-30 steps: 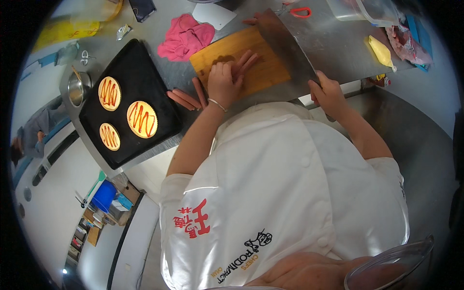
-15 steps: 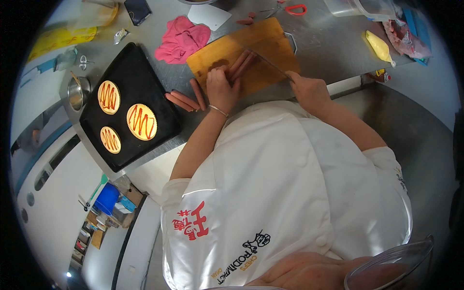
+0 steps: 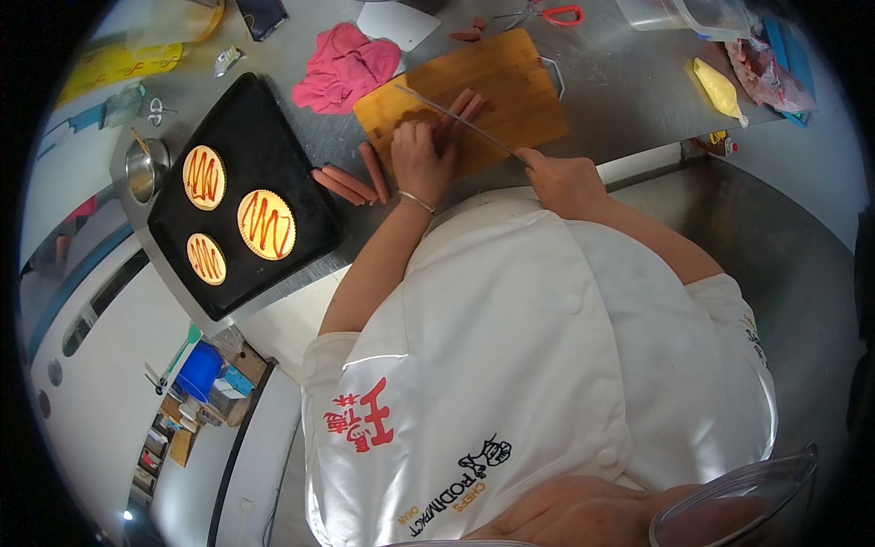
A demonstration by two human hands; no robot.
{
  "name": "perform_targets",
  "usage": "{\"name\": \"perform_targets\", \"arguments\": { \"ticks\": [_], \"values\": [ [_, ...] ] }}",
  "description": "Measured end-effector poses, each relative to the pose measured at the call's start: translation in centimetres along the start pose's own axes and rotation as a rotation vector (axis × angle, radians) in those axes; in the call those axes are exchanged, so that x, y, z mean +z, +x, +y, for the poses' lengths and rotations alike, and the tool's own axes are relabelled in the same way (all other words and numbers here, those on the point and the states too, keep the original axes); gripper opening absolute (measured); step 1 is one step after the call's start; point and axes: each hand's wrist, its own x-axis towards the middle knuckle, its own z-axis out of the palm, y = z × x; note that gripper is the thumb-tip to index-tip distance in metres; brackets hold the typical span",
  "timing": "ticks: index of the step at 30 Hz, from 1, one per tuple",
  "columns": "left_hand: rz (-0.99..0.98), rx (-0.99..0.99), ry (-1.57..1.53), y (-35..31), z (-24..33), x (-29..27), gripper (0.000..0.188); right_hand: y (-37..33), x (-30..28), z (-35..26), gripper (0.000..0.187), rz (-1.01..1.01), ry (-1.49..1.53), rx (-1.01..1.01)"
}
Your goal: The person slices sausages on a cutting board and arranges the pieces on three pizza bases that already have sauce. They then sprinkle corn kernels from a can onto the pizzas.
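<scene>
On a table (image 3: 629, 105), the left hand (image 3: 419, 157) clasps sausages (image 3: 468, 106) to a board (image 3: 519, 77), seemingly steadying them under a knife (image 3: 492, 139) the right hand (image 3: 567, 185) grips.

A workroom around a brushed grey metal counter (image 3: 629, 100).
At left, a smooth white panel (image 3: 109, 365) bears round grey spots (image 3: 55, 372) and a long dark slot (image 3: 105, 303); below, crowded shelving (image 3: 171, 424) holds a blue plastic bin (image 3: 198, 371), a small bright light (image 3: 127, 516) lower down. At right, a pale bluish wall (image 3: 825, 182) borders a dark grey surface (image 3: 802, 301).
</scene>
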Motion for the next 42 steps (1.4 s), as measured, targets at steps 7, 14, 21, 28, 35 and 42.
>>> {"name": "perform_targets", "arguments": {
  "ticks": [7, 14, 21, 28, 35, 42],
  "values": [
    [0.023, -0.007, -0.002, 0.0, 0.2, 0.1, 0.028, 0.3, -0.4, -0.8, 0.021, -0.078, -0.057, 0.05],
    [0.017, -0.01, 0.017, -0.1, 0.1, 0.2, 0.028, 1.0, 0.2, -1.1, 0.014, -0.216, -0.094, 0.131],
    [-0.018, -0.05, 0.125, 0.1, -0.2, -2.0, 0.027, 1.4, 0.8, 0.9, 0.016, -0.196, -0.017, 0.127],
    [0.07, -0.109, 0.027, 4.7, -3.7, -1.0, 0.032, -1.1, -1.7, 2.1, 0.019, 0.105, 0.096, 0.129],
    [-0.065, -0.076, -0.116, 5.1, -1.2, 0.8, 0.04, -0.1, -2.8, 4.5, 0.016, 0.168, 0.082, 0.142],
    [-0.194, 0.069, -0.146, 5.1, -0.9, -1.2, 0.057, 1.7, -2.6, 5.2, 0.014, 0.077, 0.027, 0.082]
  ]
}}
